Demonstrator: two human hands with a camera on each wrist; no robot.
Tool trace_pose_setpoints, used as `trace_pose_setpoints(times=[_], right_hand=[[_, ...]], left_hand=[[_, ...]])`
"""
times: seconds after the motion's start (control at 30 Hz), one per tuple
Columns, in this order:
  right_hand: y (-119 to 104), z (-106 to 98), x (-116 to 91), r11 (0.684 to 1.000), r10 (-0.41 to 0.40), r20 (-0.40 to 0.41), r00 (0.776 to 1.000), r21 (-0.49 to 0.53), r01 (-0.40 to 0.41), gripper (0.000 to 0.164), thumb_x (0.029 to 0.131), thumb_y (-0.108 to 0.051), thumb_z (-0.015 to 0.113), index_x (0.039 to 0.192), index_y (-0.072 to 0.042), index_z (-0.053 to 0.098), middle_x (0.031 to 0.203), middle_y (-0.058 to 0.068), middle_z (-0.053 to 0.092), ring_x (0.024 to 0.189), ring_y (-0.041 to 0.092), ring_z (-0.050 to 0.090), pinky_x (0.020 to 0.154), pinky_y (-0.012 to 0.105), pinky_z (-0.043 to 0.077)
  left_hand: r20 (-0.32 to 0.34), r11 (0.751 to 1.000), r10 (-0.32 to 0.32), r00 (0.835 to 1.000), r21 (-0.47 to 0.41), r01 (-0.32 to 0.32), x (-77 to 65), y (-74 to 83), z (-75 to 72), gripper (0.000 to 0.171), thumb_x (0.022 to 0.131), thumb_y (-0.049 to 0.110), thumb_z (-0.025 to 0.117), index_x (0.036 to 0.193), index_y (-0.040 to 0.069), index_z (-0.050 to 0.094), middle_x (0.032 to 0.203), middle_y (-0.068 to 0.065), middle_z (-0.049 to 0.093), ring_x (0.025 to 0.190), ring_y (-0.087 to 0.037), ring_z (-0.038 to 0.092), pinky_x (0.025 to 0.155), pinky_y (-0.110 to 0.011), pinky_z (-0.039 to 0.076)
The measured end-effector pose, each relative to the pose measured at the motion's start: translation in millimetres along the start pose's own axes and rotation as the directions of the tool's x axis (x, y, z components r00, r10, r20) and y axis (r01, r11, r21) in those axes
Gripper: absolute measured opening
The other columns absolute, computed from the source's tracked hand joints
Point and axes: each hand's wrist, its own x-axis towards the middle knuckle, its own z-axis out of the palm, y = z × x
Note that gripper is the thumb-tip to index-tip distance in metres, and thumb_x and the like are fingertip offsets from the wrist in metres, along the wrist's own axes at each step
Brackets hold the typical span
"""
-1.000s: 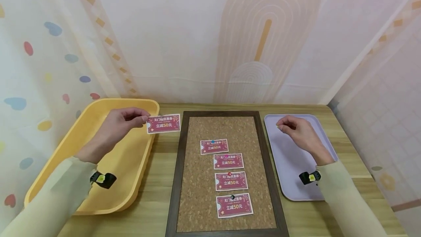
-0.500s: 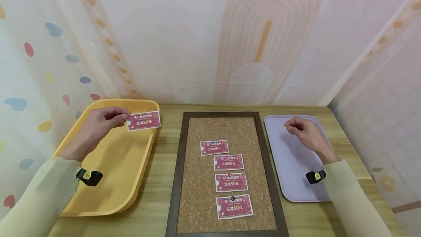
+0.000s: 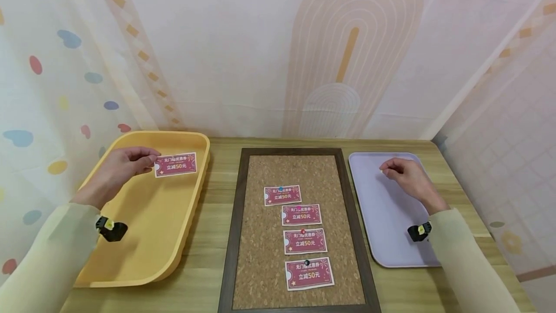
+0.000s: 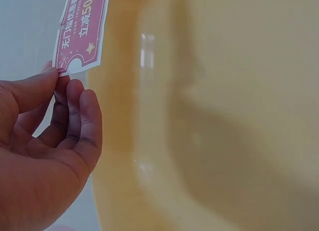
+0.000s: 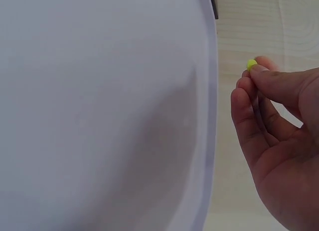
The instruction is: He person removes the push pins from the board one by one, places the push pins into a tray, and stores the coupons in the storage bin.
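Note:
My left hand pinches a red coupon by its notched left end, between thumb and fingers, above the yellow bin. The left wrist view shows the same coupon with its printed side towards the camera. Over the lilac tray, my right hand holds a small yellow pushpin between thumb and forefinger; only its rounded head shows. Between the hands lies a framed cork board. Several matching coupons are pinned to it in a staggered column, such as the lowest coupon under a black pushpin.
Blue, pink and red pushpins fix the other coupons at their top edges. Cork shows around them, widest at the left and top. A wooden table carries everything, and a patterned cloth wall rises behind its back edge.
My left hand has carried the coupon leftwards, from beside the board's top left to over the bin. The right hand, still pinching the pushpin, has drawn slightly right.

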Motion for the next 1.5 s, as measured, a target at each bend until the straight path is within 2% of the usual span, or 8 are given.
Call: trace_pose_setpoints(times=[0.17,0.33,0.5,0.63,0.8,1.03,1.37,1.5], right_hand=[[2.9,0.2,1.4,1.000,0.014,0.056,0.998,-0.002,-0.014,0.012,0.098,0.007,0.062,0.105,0.006,0.072,0.096,0.017,0.072,0.081,0.017,0.056,0.068,0.024,0.045],[9.6,3.9,4.2,1.000,-0.008,0.094,0.995,-0.020,0.010,0.011,0.098,0.007,0.063,0.102,0.003,0.073,0.098,0.015,0.072,0.085,0.019,0.057,0.072,0.024,0.046],[16.5,9.8,7.8,0.999,0.006,0.115,0.993,-0.033,-0.002,0.010,0.098,0.003,0.065,0.101,0.000,0.074,0.101,0.014,0.073,0.089,0.021,0.059,0.076,0.026,0.047],[17.1,12.2,10.2,0.999,0.032,0.123,0.992,-0.036,-0.027,0.009,0.099,0.001,0.066,0.101,-0.001,0.074,0.101,0.013,0.073,0.091,0.021,0.059,0.078,0.028,0.047],[13.7,13.8,14.5,0.998,0.055,0.129,0.990,-0.047,-0.049,0.010,0.100,-0.002,0.065,0.101,-0.003,0.075,0.104,0.013,0.073,0.095,0.022,0.060,0.083,0.033,0.047],[12.2,12.8,17.2,0.996,0.078,0.144,0.986,-0.056,-0.071,0.010,0.100,-0.003,0.065,0.101,-0.002,0.075,0.107,0.015,0.073,0.098,0.025,0.060,0.085,0.037,0.048],[15.1,12.6,14.7,0.995,0.086,0.149,0.985,-0.054,-0.079,0.011,0.100,-0.002,0.065,0.102,-0.001,0.075,0.107,0.015,0.073,0.098,0.024,0.060,0.085,0.037,0.048],[17.2,13.0,14.7,0.995,0.086,0.149,0.985,-0.059,-0.078,0.011,0.100,-0.002,0.065,0.102,-0.001,0.075,0.106,0.015,0.073,0.097,0.023,0.059,0.084,0.035,0.047]], left_hand=[[0.038,1.000,-0.022,0.999,0.020,0.021,6.7,-10.9,-4.1,0.038,0.110,0.012,0.048,0.134,-0.017,0.051,0.102,0.020,0.066,0.094,0.004,0.064,0.082,-0.016,0.054],[0.060,0.998,-0.053,0.997,0.044,0.050,14.4,-18.2,-6.6,0.038,0.110,0.011,0.048,0.136,-0.017,0.051,0.104,0.017,0.066,0.095,0.004,0.063,0.086,-0.018,0.054],[0.085,0.992,-0.104,0.991,0.080,0.098,21.7,-20.9,-6.0,0.039,0.110,0.014,0.049,0.140,-0.012,0.051,0.114,0.007,0.066,0.097,0.003,0.063,0.090,-0.022,0.055],[0.091,0.991,-0.115,0.989,0.078,0.108,27.8,-25.3,-5.9,0.041,0.110,0.014,0.049,0.141,-0.013,0.050,0.117,0.001,0.066,0.097,0.002,0.063,0.089,-0.023,0.056],[0.089,0.991,-0.126,0.988,0.047,0.122,30.4,-34.0,-8.7,0.042,0.110,0.012,0.050,0.140,-0.017,0.048,0.110,0.005,0.068,0.093,0.000,0.064,0.086,-0.023,0.056],[0.074,0.987,-0.159,0.985,0.040,0.156,35.1,-43.7,-6.0,0.040,0.108,0.014,0.055,0.136,-0.015,0.054,0.101,0.012,0.068,0.089,-0.005,0.064,0.081,-0.023,0.057],[0.112,0.994,-0.106,0.988,0.039,0.102,35.7,-56.1,-5.2,0.039,0.106,0.010,0.059,0.135,-0.017,0.055,0.104,0.012,0.068,0.089,-0.003,0.065,0.080,-0.021,0.056],[0.126,0.996,-0.075,0.989,0.067,0.067,35.4,-61.0,-5.6,0.041,0.105,0.011,0.061,0.137,-0.014,0.056,0.110,0.011,0.068,0.091,-0.003,0.064,0.079,-0.021,0.055]])
